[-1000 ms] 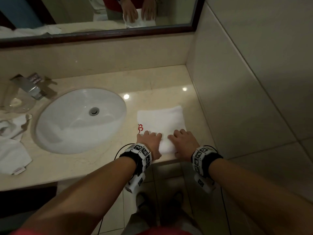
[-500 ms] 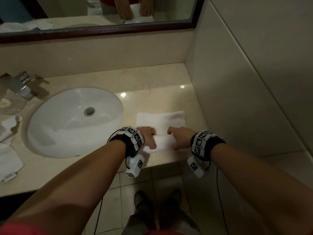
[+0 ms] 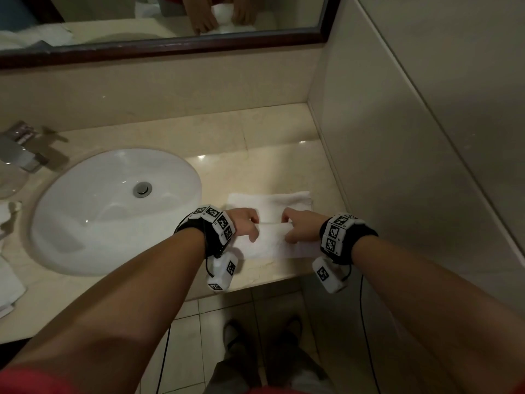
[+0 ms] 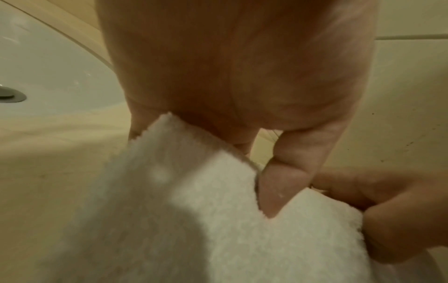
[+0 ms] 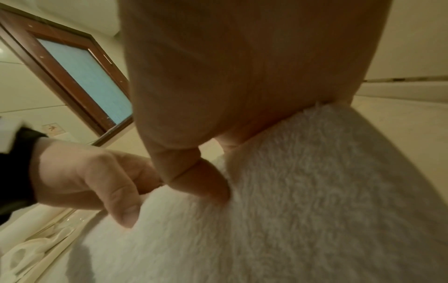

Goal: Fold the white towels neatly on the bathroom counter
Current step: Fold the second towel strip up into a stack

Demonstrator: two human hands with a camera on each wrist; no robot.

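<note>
Both hands, left hand (image 3: 245, 223) & right hand (image 3: 301, 225), pinch the raised near flap of the white terry towel (image 3: 270, 245) lying on beige stone counter (image 3: 255, 166), right of oval white sink (image 3: 113, 211).

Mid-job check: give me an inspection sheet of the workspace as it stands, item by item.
Surface: beige counter, glossy, with a white sink set in it.
Job's things: white towel right of the sink, its near part lifted and folding over.
Clutter: more white cloth at the counter's left edge; faucet.
Hands: left hand and right hand both pinch the towel's fold.
Cables: black cable hangs from the right wrist.
Surroundings: mirror, tiled wall.
</note>
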